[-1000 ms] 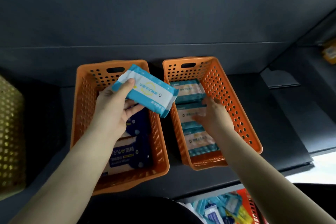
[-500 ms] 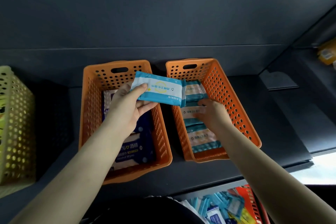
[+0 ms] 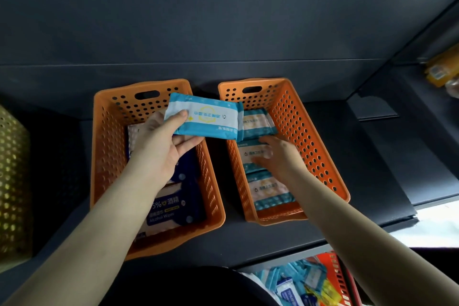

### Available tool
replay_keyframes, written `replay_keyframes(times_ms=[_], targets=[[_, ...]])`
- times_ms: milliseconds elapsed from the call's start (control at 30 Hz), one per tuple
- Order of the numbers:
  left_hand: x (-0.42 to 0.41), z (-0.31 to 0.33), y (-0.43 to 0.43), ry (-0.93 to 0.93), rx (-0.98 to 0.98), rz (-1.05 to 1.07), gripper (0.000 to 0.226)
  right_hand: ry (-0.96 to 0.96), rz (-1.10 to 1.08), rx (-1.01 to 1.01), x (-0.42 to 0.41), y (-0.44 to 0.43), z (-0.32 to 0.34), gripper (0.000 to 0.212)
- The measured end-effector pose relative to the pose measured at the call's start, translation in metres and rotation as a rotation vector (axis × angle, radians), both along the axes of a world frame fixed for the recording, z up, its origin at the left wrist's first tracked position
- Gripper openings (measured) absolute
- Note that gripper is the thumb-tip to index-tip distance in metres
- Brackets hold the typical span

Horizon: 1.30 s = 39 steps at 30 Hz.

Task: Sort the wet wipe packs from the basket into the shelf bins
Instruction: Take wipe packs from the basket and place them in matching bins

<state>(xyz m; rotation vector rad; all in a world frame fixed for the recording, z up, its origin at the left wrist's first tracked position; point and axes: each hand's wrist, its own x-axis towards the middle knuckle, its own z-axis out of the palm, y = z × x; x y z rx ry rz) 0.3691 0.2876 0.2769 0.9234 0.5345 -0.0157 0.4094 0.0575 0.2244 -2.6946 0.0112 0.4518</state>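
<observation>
Left hand [image 3: 161, 146] pinches a light-blue wet wipe pack [image 3: 208, 117] by its left end, thumb on top and fingers underneath. It holds the pack flat in the air above the far end of the left orange bin [image 3: 106, 156]. The pack's right end crosses the dark strip of shelf between the two bins and overlaps the left rim of the right orange bin [image 3: 310, 136]. Whether it touches that rim cannot be told.

Inside the right orange bin, the right hand [image 3: 280, 156] lies with fingers stretched out on the middle one of three stacked light-blue packs [image 3: 268, 189], gripping nothing; the fingertips are slightly blurred. These packs run in a row from the far wall to the near wall and cover most of the bin floor. A narrow margin is left along the right wall.

Dark-blue alcohol wipe packs [image 3: 171, 208] fill the left orange bin beneath the forearm.

Both bins stand side by side on the dark shelf [image 3: 372, 156], apart from each other, with their near rims close to its front edge. Bare shelf lies to the right of the right orange bin. A yellow perforated bin [image 3: 12, 181] stands at the left edge of the view, well apart from the left orange bin.

Below the shelf's front edge, a red basket [image 3: 340, 278] holds loose wipe packs [image 3: 298, 283].
</observation>
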Motion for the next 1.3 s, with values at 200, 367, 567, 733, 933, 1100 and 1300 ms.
replay_keyframes(times_ms=[200,367,567,733,933,1100,1300], targets=[[0.002,-0.001,-0.006,-0.003,-0.011,-0.056,0.010,-0.041,0.087,0.006,0.000,0.001,-0.001,0.054],[0.004,-0.002,-0.005,0.011,-0.028,-0.051,0.016,-0.065,0.042,0.024,-0.001,0.003,-0.004,0.051],[0.003,-0.001,-0.004,0.012,-0.036,-0.031,0.010,-0.065,-0.022,0.034,0.000,0.003,-0.006,0.050],[-0.001,0.000,-0.007,-0.005,-0.034,-0.046,0.016,-0.038,-0.011,0.070,0.001,0.002,-0.005,0.053],[-0.004,0.000,-0.009,0.009,-0.003,-0.048,0.017,-0.048,0.125,-0.056,-0.001,0.006,-0.009,0.060],[-0.004,0.001,-0.008,0.012,0.001,-0.046,0.021,0.049,0.124,-0.088,0.000,0.007,-0.008,0.056],[-0.005,0.009,-0.012,0.006,0.004,-0.046,0.022,-0.015,0.031,0.116,0.001,0.005,0.014,0.048]])
